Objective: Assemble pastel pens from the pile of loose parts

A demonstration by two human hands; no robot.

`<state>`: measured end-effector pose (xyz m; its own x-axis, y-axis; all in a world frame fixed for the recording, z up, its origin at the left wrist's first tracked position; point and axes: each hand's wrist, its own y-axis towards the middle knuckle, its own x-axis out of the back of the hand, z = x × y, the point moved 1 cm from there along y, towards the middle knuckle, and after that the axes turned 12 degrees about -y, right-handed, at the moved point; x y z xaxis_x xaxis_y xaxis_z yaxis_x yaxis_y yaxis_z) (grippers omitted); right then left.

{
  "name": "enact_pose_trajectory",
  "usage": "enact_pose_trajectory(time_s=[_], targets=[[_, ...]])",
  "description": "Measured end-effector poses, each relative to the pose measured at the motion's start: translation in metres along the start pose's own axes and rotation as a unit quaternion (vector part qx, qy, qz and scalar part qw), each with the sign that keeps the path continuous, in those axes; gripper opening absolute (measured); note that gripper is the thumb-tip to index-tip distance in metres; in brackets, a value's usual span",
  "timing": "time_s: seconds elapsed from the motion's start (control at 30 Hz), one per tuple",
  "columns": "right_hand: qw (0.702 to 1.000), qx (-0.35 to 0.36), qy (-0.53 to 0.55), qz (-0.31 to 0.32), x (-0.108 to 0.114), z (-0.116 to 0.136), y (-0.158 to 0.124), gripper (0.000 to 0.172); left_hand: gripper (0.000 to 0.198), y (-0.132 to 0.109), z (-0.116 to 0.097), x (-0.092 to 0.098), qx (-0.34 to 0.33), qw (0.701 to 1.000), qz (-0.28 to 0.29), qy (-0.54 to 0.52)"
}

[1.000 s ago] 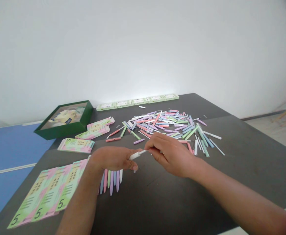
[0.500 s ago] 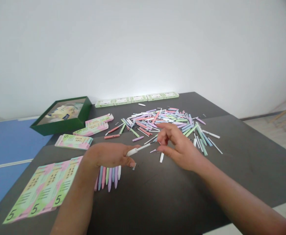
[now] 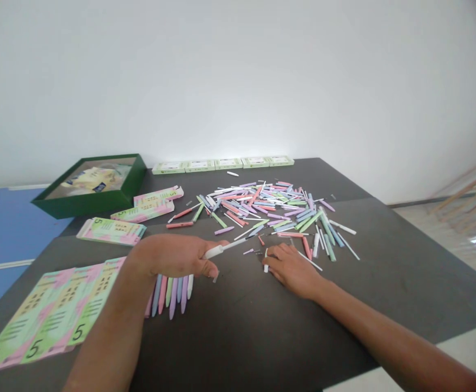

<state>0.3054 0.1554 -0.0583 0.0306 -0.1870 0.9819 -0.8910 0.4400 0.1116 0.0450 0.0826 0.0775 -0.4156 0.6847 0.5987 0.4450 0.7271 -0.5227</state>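
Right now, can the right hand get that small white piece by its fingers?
Probably yes: the right hand is low over the table, right at the small white piece, and the left hand is off to one side.

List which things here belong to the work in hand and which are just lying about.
Apparently in the work:
white pen, in the left hand
white piece, at the right hand
pen pile
pen row, by the left hand

Apparently just lying about:
green box
small boxes
printed packs
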Motion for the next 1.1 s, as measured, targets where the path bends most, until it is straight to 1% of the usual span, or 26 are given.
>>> enact_pose_trajectory(time_s=[0.17, 0.3, 0.33, 0.4, 0.47, 0.67, 0.73, 0.87, 0.97, 1.03, 1.1], targets=[[0.999, -0.033, -0.012, -0.027, -0.007, -0.008, -0.002, 0.013, 0.036, -0.001, -0.001, 0.001, -0.013, 1.0, 0.003, -0.006], [0.995, -0.092, 0.002, -0.027, -0.011, -0.017, 0.007, 0.009, 0.032, -0.001, 0.0, 0.001, -0.026, 1.0, -0.003, -0.015], [0.994, -0.11, 0.019, -0.022, -0.012, -0.019, 0.01, 0.009, 0.032, -0.001, 0.0, 0.0, -0.026, 1.0, -0.004, -0.015], [0.988, -0.141, 0.06, -0.009, -0.011, -0.02, 0.016, 0.017, 0.034, 0.0, 0.002, 0.0, -0.016, 1.0, -0.006, -0.012], [0.985, -0.151, 0.086, 0.012, -0.009, -0.019, 0.021, 0.022, 0.036, 0.0, 0.003, 0.0, -0.005, 1.0, -0.005, -0.008], [0.985, -0.117, 0.065, 0.11, 0.0, -0.009, 0.039, 0.019, 0.032, -0.002, -0.002, 0.001, -0.011, 1.0, -0.01, -0.005], [0.983, -0.109, 0.039, 0.145, 0.004, -0.008, 0.045, 0.021, 0.032, -0.002, -0.003, 0.001, -0.007, 1.0, -0.003, -0.006], [0.976, -0.07, -0.005, 0.206, 0.012, -0.009, 0.058, 0.027, 0.038, -0.001, -0.003, 0.0, 0.019, 1.0, 0.003, 0.013], [0.975, -0.053, -0.01, 0.214, 0.015, -0.011, 0.063, 0.025, 0.039, -0.002, -0.003, 0.0, 0.016, 1.0, 0.002, 0.016], [0.979, -0.056, 0.003, 0.195, 0.015, -0.014, 0.061, 0.023, 0.039, -0.003, -0.003, 0.0, 0.004, 1.0, 0.0, 0.014], [0.984, -0.066, 0.039, 0.164, 0.012, -0.017, 0.056, 0.019, 0.038, -0.003, -0.003, 0.0, 0.002, 1.0, -0.004, 0.012]])
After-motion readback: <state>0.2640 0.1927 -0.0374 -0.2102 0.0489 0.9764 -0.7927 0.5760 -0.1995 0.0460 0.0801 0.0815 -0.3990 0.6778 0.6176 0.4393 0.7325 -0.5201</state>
